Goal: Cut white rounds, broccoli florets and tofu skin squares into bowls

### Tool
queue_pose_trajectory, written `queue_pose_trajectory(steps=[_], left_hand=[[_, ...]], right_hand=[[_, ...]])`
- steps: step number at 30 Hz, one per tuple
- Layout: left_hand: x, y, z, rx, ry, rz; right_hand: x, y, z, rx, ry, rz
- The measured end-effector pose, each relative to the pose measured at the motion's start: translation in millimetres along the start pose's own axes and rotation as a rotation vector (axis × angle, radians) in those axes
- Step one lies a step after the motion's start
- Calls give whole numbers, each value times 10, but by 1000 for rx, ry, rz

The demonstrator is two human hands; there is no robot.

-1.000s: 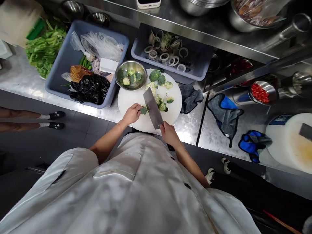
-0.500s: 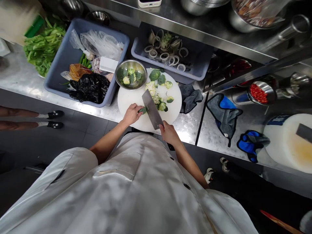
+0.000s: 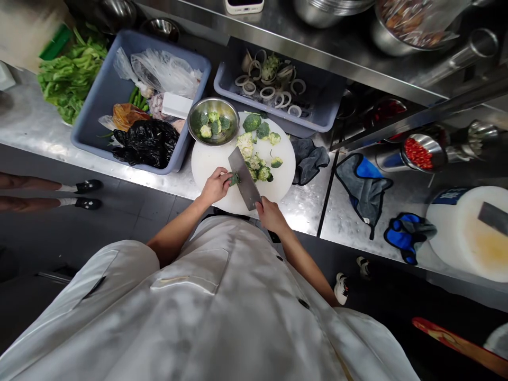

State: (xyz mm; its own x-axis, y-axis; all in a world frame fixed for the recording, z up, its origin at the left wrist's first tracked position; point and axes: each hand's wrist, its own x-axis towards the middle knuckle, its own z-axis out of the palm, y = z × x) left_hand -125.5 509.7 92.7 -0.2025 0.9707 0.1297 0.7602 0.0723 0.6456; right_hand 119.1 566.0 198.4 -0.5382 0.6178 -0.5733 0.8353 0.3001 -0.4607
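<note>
My right hand (image 3: pixel 270 214) is closed round the handle of a cleaver (image 3: pixel 244 179), whose broad blade lies across the round white cutting board (image 3: pixel 206 168). My left hand (image 3: pixel 216 186) pinches a small broccoli floret (image 3: pixel 234 179) just left of the blade, at the board's near side. Several cut broccoli pieces (image 3: pixel 254 159) lie to the right of and beyond the blade. Larger dark green florets (image 3: pixel 252 123) are at the board's far side. A metal bowl (image 3: pixel 194 127) at the board's far left edge holds several florets.
Left of the board is a blue-grey bin (image 3: pixel 89 127) with bags and vegetables. A second bin (image 3: pixel 273 108) with onion rings stands behind. A grey cloth (image 3: pixel 309 159) touches the board's right. A steel shelf (image 3: pixel 317 61) overhangs the back. Another person's legs (image 3: pixel 32 182) are at left.
The cleaver and my right hand have shifted slightly left, the blade now closer against the floret in my left hand. At lower right, a red object has come further into view.
</note>
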Motion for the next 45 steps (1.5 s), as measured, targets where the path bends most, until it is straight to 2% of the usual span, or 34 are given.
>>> queue_pose_trajectory(steps=[6, 9, 15, 18, 23, 25, 27, 33, 36, 39, 45], left_hand=[[-43, 9, -45, -23, -27, 41], [-28, 17, -58, 24, -40, 36], [29, 0, -69, 176, -51, 56], [37, -1, -22, 188, -24, 24], [-9, 18, 27, 122, 44, -30], [-41, 28, 13, 98, 51, -28], [-76, 34, -13, 68, 37, -18], [-142, 27, -44, 25, 6, -30], [-146, 31, -34, 40, 4, -57], [-150, 44, -31, 68, -15, -85], [-140, 105, -34, 174, -44, -193]], right_hand=[[-2, 8, 24, -2, 51, -8], [11, 12, 42, -4, 13, -14], [20, -16, 13, 28, 37, 10], [46, -39, 16, 12, -2, 7], [46, -33, 29, 15, 48, 5], [46, -36, 42, 17, 29, 7], [50, -40, 49, 21, 2, -4], [74, -49, 78, -11, 48, -14], [74, -53, 69, -21, 11, -26], [58, -66, 62, 10, 35, -34], [127, -95, 158, -8, 22, -8]])
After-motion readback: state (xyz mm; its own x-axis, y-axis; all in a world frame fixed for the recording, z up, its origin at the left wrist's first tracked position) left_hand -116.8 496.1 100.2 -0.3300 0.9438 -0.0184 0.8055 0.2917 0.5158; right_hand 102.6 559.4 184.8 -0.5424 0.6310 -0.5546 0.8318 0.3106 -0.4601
